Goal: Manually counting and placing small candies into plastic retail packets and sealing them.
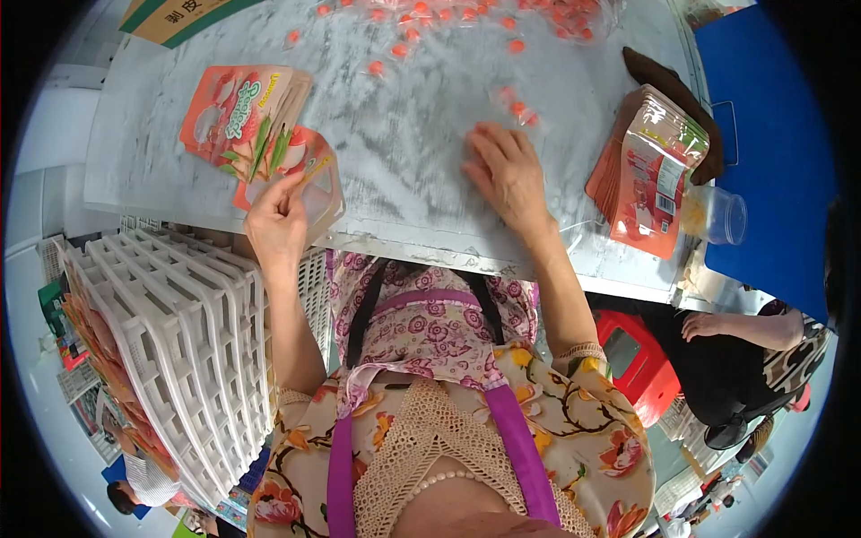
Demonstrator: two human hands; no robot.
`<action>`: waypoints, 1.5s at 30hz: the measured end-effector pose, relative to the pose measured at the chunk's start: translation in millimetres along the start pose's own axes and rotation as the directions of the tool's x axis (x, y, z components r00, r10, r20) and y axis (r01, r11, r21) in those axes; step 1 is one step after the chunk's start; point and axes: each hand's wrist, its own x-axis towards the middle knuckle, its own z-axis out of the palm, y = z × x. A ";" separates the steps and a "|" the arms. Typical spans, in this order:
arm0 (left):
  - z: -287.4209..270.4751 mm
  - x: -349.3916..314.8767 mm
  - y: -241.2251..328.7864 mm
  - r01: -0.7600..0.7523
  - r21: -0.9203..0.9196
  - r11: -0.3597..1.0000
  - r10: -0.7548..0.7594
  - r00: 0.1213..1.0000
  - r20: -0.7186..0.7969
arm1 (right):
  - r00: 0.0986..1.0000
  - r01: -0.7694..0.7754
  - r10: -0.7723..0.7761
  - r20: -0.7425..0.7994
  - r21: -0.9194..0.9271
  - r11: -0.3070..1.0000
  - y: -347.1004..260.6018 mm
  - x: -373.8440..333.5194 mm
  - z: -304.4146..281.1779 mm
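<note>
My left hand [278,221] pinches the edge of a printed pouch [325,188], red and partly see-through, at the table's front edge. Just beyond it lies a stack of similar red pouches [215,112] with pictures on the front. My right hand [508,175] rests low over the table, fingers slightly bent and thumb apart, with nothing visible in it. Right past its fingertips are a few small orange-red pieces in clear wrappers [517,108]. What lies under the right palm is hidden.
More wrapped orange-red pieces [413,34] are scattered at the far side. On the right are another pouch stack [641,170], a dark cloth [659,72] and a clear plastic cup [725,215]. White crates [170,332] stand left, a red stool [650,381] right, near another person's hand [704,326].
</note>
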 end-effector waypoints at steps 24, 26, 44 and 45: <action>35.8 8.8 -18.2 0.015 -0.140 0.990 -0.006 0.998 0.063 | 0.887 -0.409 0.461 -0.031 0.413 0.814 17.1 -75.8 -52.9; 36.2 8.3 -17.2 0.016 -0.134 0.991 -0.006 0.997 0.074 | 0.966 -0.243 0.257 -0.030 0.245 0.939 11.2 -59.7 -50.3; 43.9 -0.4 -28.6 -0.040 -0.099 0.994 0.049 0.994 0.095 | 0.970 -0.240 0.228 -0.088 -0.162 0.957 68.5 3.5 -36.1; 44.4 -0.2 -31.7 -0.052 -0.104 0.993 0.062 0.994 0.094 | 0.971 -0.235 0.225 -0.082 -0.161 0.958 64.7 -0.8 -40.0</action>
